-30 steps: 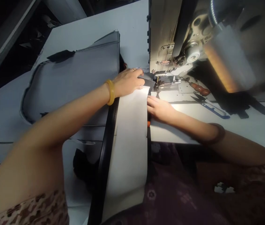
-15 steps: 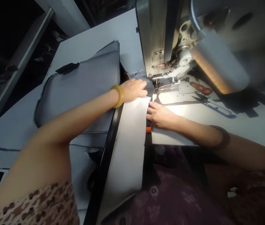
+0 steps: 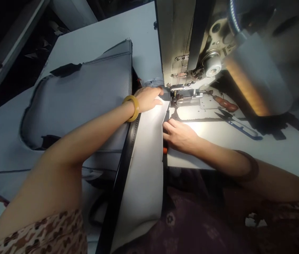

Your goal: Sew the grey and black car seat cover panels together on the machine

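Observation:
A long pale grey fabric strip (image 3: 146, 151), joined along its left side to a black edging (image 3: 121, 173), runs up to the sewing machine's presser foot (image 3: 174, 97). My left hand (image 3: 148, 99), with a yellow bangle on the wrist, grips the strip's far end, thumb and fingers just left of the foot. Below the foot, my right hand (image 3: 178, 135) has its fingers curled around the strip's right edge; its fingertips are partly hidden. Under the left forearm lies a large grey bag panel (image 3: 99, 95) with dark edges. A small orange piece (image 3: 165, 150) shows beside the right hand.
The machine head (image 3: 176, 42) stands at the upper right, with a lamp (image 3: 257, 74) on a flexible neck. Thread snips (image 3: 240, 127) and a tool with a reddish-brown handle (image 3: 226, 103) lie right of the foot on the white table (image 3: 279, 151).
My right hand has drawn back slightly from the foot, and the strip's right edge now bends near it. My left hand's fingers have closed more. The bag panel appears further left as the view shifts.

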A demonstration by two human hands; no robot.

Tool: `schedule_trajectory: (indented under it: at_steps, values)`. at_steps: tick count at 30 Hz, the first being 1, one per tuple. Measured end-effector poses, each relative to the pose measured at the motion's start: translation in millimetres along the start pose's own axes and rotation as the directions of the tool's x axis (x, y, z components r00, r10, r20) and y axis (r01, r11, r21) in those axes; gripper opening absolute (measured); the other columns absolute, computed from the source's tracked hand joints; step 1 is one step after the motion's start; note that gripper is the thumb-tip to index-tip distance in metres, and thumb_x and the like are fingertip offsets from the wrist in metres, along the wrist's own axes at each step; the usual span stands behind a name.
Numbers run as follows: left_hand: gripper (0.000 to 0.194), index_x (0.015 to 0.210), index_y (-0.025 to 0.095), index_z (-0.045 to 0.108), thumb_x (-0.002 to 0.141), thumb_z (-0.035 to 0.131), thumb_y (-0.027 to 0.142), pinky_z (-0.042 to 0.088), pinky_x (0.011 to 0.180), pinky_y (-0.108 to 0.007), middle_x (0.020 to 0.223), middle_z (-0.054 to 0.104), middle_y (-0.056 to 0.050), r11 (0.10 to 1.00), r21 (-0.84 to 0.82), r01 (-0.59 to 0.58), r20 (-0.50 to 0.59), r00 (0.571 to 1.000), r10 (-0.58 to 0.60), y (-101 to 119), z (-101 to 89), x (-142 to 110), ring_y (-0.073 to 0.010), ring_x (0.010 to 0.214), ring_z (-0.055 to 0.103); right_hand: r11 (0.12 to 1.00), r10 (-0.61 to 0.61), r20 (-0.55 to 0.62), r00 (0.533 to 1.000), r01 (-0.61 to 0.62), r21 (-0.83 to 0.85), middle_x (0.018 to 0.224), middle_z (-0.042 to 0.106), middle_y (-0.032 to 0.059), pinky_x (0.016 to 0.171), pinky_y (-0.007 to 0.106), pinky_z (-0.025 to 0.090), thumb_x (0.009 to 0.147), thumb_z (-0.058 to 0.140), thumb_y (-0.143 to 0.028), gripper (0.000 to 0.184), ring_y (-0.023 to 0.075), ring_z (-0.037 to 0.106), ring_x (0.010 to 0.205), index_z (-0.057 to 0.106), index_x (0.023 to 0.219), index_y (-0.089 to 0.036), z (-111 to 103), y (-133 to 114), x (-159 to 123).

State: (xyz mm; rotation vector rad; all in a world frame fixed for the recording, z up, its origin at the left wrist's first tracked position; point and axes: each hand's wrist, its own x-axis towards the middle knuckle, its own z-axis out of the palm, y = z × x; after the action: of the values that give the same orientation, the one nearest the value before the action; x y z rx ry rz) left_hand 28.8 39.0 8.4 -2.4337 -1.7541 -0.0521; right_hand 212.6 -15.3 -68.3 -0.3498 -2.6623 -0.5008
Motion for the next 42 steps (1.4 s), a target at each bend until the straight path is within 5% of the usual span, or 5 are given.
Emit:
schedule_trajectory:
  at_steps: [5, 15, 28, 34, 42]
  values:
    - [0.025, 0.095, 0.019, 0.07, 0.083, 0.054, 0.034, 0.047, 0.078, -0.035, 0.094, 0.07, -0.007, 0.998, -0.024, 0.061, 0.0, 0.998, -0.061, 6, -0.8, 1, -0.0247, 0.09, 0.063, 0.997, -0.009, -0.118, 0.993, 0.0, -0.077, 0.112, 0.056, 0.0149, 0.073, 0.036, 0.043, 0.089, 0.036, -0.01, 0.029, 0.0247, 0.05, 0.098, 0.064, 0.082, -0.013, -4, -1, -3]
    - [0.026, 0.097, 0.017, 0.069, 0.085, 0.052, 0.032, 0.046, 0.08, -0.034, 0.093, 0.07, -0.008, 0.994, -0.031, 0.106, -0.024, 0.994, -0.107, 8, 5.0, 7, -0.0235, 0.09, 0.063, 0.995, -0.033, 0.011, 0.999, 0.034, -0.095, 0.128, 0.053, 0.0215, 0.093, 0.041, 0.047, 0.088, 0.039, -0.015, 0.032, 0.0293, 0.055, 0.113, 0.069, 0.095, -0.006, 6, 0, -6]
    - [0.034, 0.102, 0.015, 0.065, 0.09, 0.039, 0.035, 0.044, 0.074, -0.037, 0.092, 0.067, -0.011, 0.988, 0.15, 0.027, 0.03, 0.999, -0.032, 4, 5.5, 10, -0.0289, 0.087, 0.063, 1.0, 0.023, 0.095, 0.995, -0.022, -0.009, 0.136, 0.045, 0.0227, 0.094, 0.047, 0.046, 0.089, 0.037, -0.014, 0.033, 0.0333, 0.047, 0.123, 0.067, 0.1, -0.004, 6, 1, -3]
    - [0.038, 0.109, 0.024, 0.062, 0.089, 0.03, 0.018, 0.04, 0.064, -0.033, 0.1, 0.064, -0.006, 0.977, 0.146, -0.158, -0.031, 0.986, 0.164, 7, 7.1, 3, -0.0225, 0.08, 0.061, 0.999, 0.049, 0.163, 0.985, -0.052, 0.011, 0.134, 0.047, 0.0226, 0.091, 0.045, 0.048, 0.089, 0.035, -0.008, 0.034, 0.033, 0.048, 0.122, 0.068, 0.094, -0.004, 1, 0, 5]
    - [0.037, 0.105, 0.026, 0.068, 0.087, 0.036, 0.019, 0.039, 0.083, -0.037, 0.094, 0.06, -0.007, 0.952, 0.24, -0.191, 0.053, 0.982, 0.184, 2, -3.2, -11, -0.0237, 0.09, 0.056, 0.997, -0.009, 0.11, 0.994, 0.017, -0.077, 0.129, 0.053, 0.0213, 0.083, 0.042, 0.051, 0.087, 0.038, -0.008, 0.031, 0.0315, 0.054, 0.115, 0.068, 0.09, -0.006, 1, 1, 8]
